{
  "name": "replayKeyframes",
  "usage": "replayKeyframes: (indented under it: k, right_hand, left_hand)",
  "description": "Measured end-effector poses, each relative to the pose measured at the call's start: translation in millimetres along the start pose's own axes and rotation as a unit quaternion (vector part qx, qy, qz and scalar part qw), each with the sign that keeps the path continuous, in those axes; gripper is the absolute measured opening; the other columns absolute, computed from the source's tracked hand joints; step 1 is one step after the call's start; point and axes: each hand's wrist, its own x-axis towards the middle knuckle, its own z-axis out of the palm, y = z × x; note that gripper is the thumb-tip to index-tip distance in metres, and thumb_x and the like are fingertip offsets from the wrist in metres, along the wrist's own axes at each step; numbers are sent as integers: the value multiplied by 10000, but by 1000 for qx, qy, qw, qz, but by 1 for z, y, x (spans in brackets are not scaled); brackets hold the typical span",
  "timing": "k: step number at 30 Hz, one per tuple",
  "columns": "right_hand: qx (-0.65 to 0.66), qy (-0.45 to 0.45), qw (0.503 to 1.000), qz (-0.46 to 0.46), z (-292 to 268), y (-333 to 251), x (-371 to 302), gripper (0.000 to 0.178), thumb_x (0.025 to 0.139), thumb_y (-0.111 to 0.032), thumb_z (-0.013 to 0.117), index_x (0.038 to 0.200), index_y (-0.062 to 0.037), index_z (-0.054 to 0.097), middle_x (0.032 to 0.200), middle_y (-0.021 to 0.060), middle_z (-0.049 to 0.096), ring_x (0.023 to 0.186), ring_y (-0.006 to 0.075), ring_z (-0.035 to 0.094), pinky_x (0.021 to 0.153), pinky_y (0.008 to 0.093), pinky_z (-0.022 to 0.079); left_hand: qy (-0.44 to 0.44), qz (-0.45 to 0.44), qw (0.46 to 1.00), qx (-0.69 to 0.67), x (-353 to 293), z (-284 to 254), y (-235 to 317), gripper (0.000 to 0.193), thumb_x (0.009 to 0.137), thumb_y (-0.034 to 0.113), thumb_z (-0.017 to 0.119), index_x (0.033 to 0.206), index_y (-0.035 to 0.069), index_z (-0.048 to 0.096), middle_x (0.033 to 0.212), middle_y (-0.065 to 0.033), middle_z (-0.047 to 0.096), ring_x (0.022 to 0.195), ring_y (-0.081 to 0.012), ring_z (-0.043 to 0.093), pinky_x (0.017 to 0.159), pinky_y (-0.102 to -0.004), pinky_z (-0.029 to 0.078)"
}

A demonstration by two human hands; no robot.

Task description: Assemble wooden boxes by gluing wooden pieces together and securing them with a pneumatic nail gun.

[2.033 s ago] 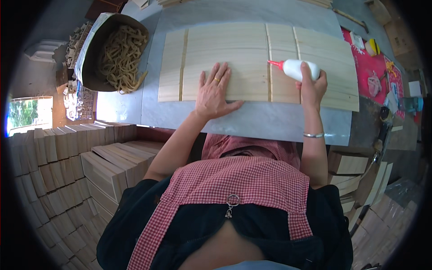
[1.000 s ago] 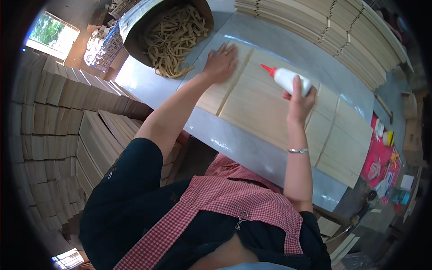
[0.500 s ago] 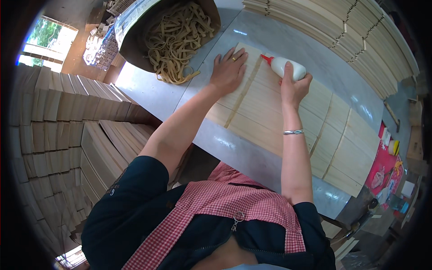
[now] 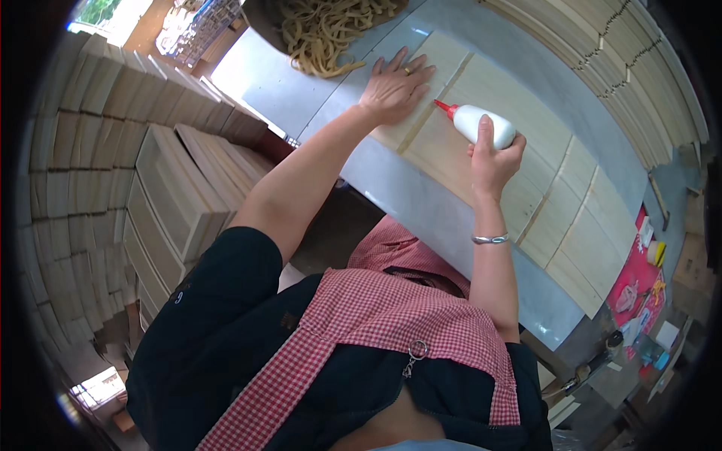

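My right hand [image 4: 497, 161] is wrapped round a white glue bottle [image 4: 483, 126] with a red nozzle. The bottle is tilted, its tip pointing left at a narrow darker groove [image 4: 415, 132] across the pale wooden panel [image 4: 519, 113]. Whether the tip touches the wood I cannot tell. My left hand [image 4: 395, 89] lies flat with spread fingers on the panel's left end, partly over the grey tabletop. Further right, other grooves cross the panel between its boards.
Tan elastic strips [image 4: 335, 37] spill from a bag at the far left of the grey table [image 4: 278, 83]. Wooden panels are stacked [image 4: 587, 30] at the far right. Stacked wooden boxes [image 4: 169, 199] stand on the left. A pink mat [image 4: 630, 282] with small items lies right.
The bottle's tip has moved along the groove from its far end toward me. My left hand still presses flat on the panel's left end. The view has shifted.
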Motion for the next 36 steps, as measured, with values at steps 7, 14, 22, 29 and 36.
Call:
replayKeyframes:
  k: [7, 14, 22, 29, 36]
  right_hand:
    - [-39, -14, 997, -71, -8, 12, -45, 557, 903, -398, 751, 1130, 38, 489, 971, 197, 640, 799, 311, 670, 726, 395, 565]
    - [-43, -34, 995, -84, -15, 9, -80, 526, 909, -387, 749, 1117, 22, 492, 970, 194, 638, 795, 313, 667, 736, 404, 562]
    - [113, -92, 988, 42, -38, 3, -97, 484, 949, -353, 701, 1157, 30, 490, 1011, 191, 606, 646, 191, 650, 487, 235, 530]
    - [248, 79, 965, -33, -140, 8, -62, 431, 992, -368, 627, 1185, -4, 499, 1043, 128, 570, 893, 203, 593, 639, 291, 518]
    - [160, 341, 915, -146, -355, 60, 11, 488, 928, -249, 672, 1286, -8, 445, 1191, 179, 533, 1056, 291, 565, 870, 370, 509]
  left_hand:
    - [-1, -11, 1000, 8, -10, 8, -2, 501, 1065, 441, 342, 1518, 268, 467, 1620, 24, 389, 1547, -319, 202, 1206, -611, 178]
    - [-8, -31, 999, 12, -13, 4, -1, 500, 1073, 461, 334, 1519, 280, 472, 1627, 63, 373, 1559, -303, 171, 1224, -595, 174]
    - [-43, -16, 999, 23, 8, 6, 13, 489, 1074, 415, 333, 1518, 265, 472, 1620, 17, 390, 1524, -318, 260, 1207, -557, 227]
    - [9, 22, 999, 43, -7, 18, -17, 455, 1047, 307, 429, 1469, 166, 530, 1577, -61, 457, 1473, -387, 352, 1147, -502, 327]
    - [44, 41, 998, 17, -29, 2, 10, 515, 1005, 315, 545, 1494, 159, 501, 1590, -85, 434, 1502, -382, 309, 1180, -515, 274]
